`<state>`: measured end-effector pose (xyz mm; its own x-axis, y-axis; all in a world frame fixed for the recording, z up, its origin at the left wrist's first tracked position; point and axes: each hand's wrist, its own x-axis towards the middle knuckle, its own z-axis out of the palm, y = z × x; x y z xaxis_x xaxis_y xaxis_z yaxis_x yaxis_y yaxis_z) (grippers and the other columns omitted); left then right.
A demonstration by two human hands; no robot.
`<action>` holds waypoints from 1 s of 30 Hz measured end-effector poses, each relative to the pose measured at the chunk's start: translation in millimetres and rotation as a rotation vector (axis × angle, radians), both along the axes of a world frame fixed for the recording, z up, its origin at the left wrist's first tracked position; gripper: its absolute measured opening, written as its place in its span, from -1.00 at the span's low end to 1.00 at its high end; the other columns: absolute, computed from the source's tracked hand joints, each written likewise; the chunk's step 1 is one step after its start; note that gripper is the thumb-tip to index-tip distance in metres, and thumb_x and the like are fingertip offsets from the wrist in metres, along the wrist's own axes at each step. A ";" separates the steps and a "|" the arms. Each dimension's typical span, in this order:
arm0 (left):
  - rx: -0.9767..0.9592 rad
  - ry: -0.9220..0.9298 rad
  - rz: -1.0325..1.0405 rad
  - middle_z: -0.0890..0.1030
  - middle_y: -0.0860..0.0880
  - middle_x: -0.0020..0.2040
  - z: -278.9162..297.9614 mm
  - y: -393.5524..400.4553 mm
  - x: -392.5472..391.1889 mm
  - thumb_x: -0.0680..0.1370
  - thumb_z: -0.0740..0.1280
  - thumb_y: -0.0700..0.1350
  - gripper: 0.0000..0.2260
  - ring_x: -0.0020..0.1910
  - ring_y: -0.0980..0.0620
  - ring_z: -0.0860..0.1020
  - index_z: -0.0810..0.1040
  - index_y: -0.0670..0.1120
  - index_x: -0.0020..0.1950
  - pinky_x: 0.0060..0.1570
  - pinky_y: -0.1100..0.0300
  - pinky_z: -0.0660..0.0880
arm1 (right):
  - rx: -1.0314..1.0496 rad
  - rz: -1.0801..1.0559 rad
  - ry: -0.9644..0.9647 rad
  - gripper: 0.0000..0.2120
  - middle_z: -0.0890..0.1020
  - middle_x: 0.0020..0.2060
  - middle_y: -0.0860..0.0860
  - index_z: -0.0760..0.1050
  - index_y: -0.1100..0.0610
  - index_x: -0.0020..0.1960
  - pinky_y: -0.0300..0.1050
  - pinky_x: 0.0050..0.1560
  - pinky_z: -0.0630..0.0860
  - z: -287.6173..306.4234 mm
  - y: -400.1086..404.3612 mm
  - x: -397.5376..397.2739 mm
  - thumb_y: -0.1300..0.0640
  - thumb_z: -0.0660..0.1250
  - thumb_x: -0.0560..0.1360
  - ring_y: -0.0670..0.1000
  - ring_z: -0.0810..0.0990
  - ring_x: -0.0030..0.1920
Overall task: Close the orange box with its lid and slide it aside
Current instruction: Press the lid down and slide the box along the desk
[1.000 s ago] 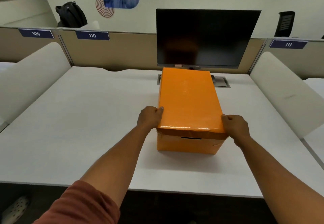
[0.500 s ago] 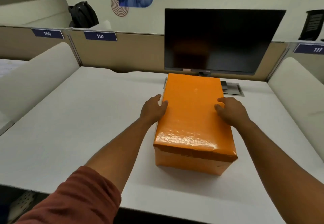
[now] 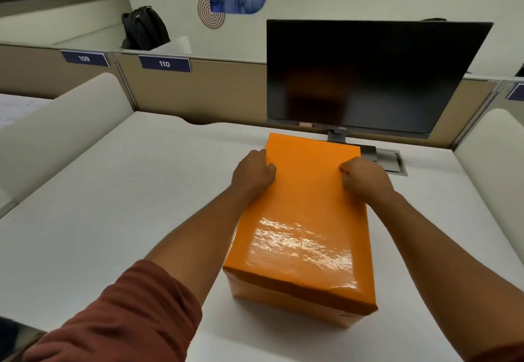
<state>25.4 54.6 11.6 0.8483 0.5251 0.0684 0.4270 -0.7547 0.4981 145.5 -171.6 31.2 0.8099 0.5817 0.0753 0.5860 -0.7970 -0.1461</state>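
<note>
The orange box (image 3: 286, 299) stands on the white desk (image 3: 113, 205), its long side running away from me. Its glossy orange lid (image 3: 306, 219) sits on top and covers the box fully. My left hand (image 3: 252, 173) grips the lid's left edge near the far end, thumb on top. My right hand (image 3: 364, 177) grips the right edge opposite, fingers curled over the side. Both forearms reach along the box's flanks.
A dark monitor (image 3: 368, 78) stands just behind the box, with a cable hatch (image 3: 392, 161) at its foot. Padded white dividers (image 3: 56, 129) flank the desk on the left and on the right (image 3: 493, 157). A beige partition (image 3: 198, 92) closes the back.
Both hands have slid from the lid's near corners along its side edges to the far end. The lid now sits lower on the box. My view has moved closer.
</note>
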 end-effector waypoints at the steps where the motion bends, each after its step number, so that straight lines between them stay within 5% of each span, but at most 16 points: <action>1: 0.051 0.029 -0.008 0.47 -0.15 0.40 -2.3 0.7 1.0 0.64 0.18 0.05 -0.55 0.30 -0.18 0.50 0.34 -0.13 0.48 0.22 -0.05 0.47 | -0.017 0.001 0.006 -0.78 0.62 -0.08 0.13 0.59 0.18 0.09 -0.07 -0.15 0.53 -1.4 0.0 1.1 0.21 0.20 0.56 0.14 0.60 -0.12; 5: 0.113 0.143 -0.021 0.46 -0.14 0.42 -9.1 10.1 3.7 0.66 0.14 0.08 -0.54 0.30 -0.18 0.51 0.32 -0.10 0.50 0.23 -0.06 0.48 | -0.033 0.026 -0.073 -0.72 0.60 0.09 0.15 0.55 0.20 0.20 0.00 -0.03 0.57 -10.9 -3.1 -1.1 0.22 0.22 0.54 0.15 0.60 -0.02; 11: -0.106 0.181 -0.042 0.33 -0.18 0.54 -17.4 14.5 -6.4 0.68 -0.02 0.14 -0.46 0.47 -0.26 0.35 0.06 -0.05 0.62 0.43 -0.16 0.27 | -0.009 0.061 0.054 -0.65 0.53 0.27 0.17 0.48 0.18 0.33 0.05 0.10 0.50 -9.9 -5.6 -0.9 0.19 0.21 0.57 0.20 0.56 0.15; 14: -0.204 0.186 -0.068 0.24 -0.17 0.58 -14.5 12.6 -11.8 0.69 -0.06 0.13 -0.46 0.51 -0.27 0.27 -0.04 -0.03 0.63 0.46 -0.17 0.20 | 0.448 -0.044 0.417 -0.60 0.43 0.42 0.13 0.40 0.04 0.45 0.11 0.27 0.40 -10.0 -21.1 -0.3 0.08 0.20 0.61 0.20 0.43 0.37; 16: -0.311 0.163 -0.064 0.21 -0.16 0.59 -11.8 10.7 -19.4 0.68 -0.05 0.16 -0.45 0.52 -0.26 0.26 -0.05 -0.02 0.63 0.47 -0.18 0.20 | 0.753 -0.203 0.489 -0.60 0.46 0.40 0.12 0.42 0.02 0.43 0.13 0.28 0.44 -13.3 -32.5 -9.2 0.01 0.22 0.60 0.18 0.44 0.36; 19: -0.542 0.106 0.032 0.29 -0.14 0.56 -12.4 6.3 -36.4 0.62 0.02 0.28 -0.38 0.45 -0.23 0.37 0.09 0.02 0.61 0.39 -0.20 0.34 | 0.871 -0.395 0.610 -0.61 0.55 0.25 0.25 0.50 0.19 0.29 0.25 0.18 0.54 -23.7 -46.9 -22.9 -0.03 0.25 0.58 0.25 0.56 0.17; 21: -0.721 0.128 0.097 0.48 -0.14 0.42 -13.1 6.1 -46.8 0.58 0.07 0.35 -0.37 0.21 -0.16 0.55 0.32 -0.01 0.51 0.14 -0.11 0.52 | 0.817 -0.433 0.840 -0.65 0.58 0.14 0.20 0.51 0.12 0.18 0.11 -0.09 0.59 -27.7 -55.2 -31.1 -0.12 0.28 0.57 0.16 0.59 -0.01; 24: -0.851 0.213 0.152 0.63 -0.10 0.15 -11.8 15.1 -63.2 0.46 0.18 0.45 -0.35 -0.05 -0.08 0.63 0.49 -0.04 0.28 -0.20 0.05 0.55 | 0.670 -0.405 1.084 -0.54 0.57 0.07 0.04 0.43 0.00 0.20 0.00 -0.26 0.54 -32.4 -65.5 -41.1 -0.30 0.28 0.49 0.13 0.60 0.00; 30: -1.131 0.422 0.044 0.74 -0.13 0.01 -21.4 39.2 -96.1 0.26 0.45 0.42 -0.22 -0.01 -0.15 0.72 0.55 -0.11 0.27 -0.16 0.03 0.66 | 0.789 -0.463 1.192 -0.44 0.59 0.09 0.09 0.38 -0.02 0.27 0.09 -0.16 0.58 -54.3 -77.1 -57.0 -0.34 0.32 0.43 0.21 0.63 0.05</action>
